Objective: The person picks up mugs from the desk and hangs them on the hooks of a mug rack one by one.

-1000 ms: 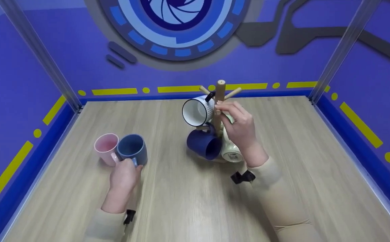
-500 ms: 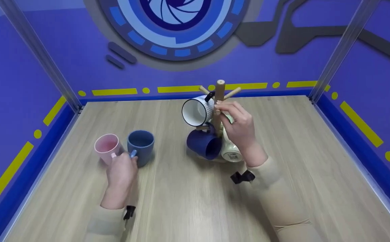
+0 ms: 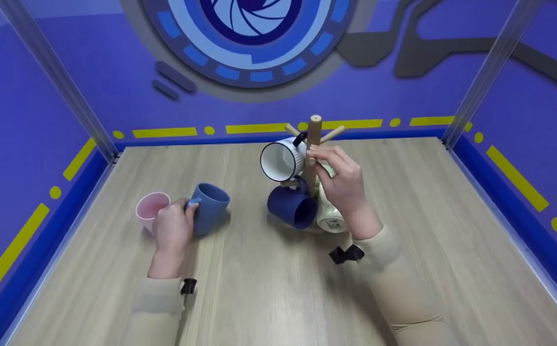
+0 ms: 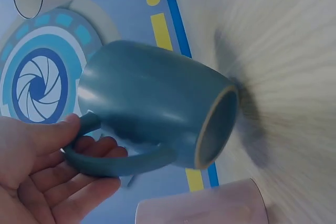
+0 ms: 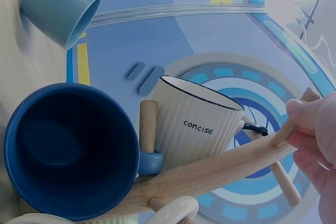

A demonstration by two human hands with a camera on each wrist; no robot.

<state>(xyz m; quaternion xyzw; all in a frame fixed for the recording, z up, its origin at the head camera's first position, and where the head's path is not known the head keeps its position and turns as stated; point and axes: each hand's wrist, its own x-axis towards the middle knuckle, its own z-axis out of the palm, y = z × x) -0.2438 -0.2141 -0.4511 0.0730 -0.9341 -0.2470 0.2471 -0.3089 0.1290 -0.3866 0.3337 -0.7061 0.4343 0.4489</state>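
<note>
My left hand [image 3: 171,228] grips a grey-blue mug [image 3: 210,214] by its handle. The mug tilts to the right, its base just above or at the tabletop; contact is unclear. In the left wrist view thumb and fingers hook the handle [image 4: 121,163]. Beside that hand a pink mug [image 3: 151,205] stands upright, partly covered by it. My right hand [image 3: 343,180] pinches a peg [image 5: 286,132] of the wooden mug tree [image 3: 315,126]. On the tree hang a white black-rimmed mug [image 3: 280,161], a dark blue mug [image 3: 285,206] and a pale green mug [image 3: 331,218], partly hidden.
Two upper pegs [image 3: 333,133] at the back of the tree carry nothing. Blue printed panels [image 3: 240,110] enclose the wooden tabletop [image 3: 259,288] at the back and sides. A stretch of bare tabletop lies between the grey-blue mug and the tree.
My left hand has drawn the grey-blue mug right, away from the pink mug, and the mug has gone from upright to tilted. The right hand and the tree have stayed still.
</note>
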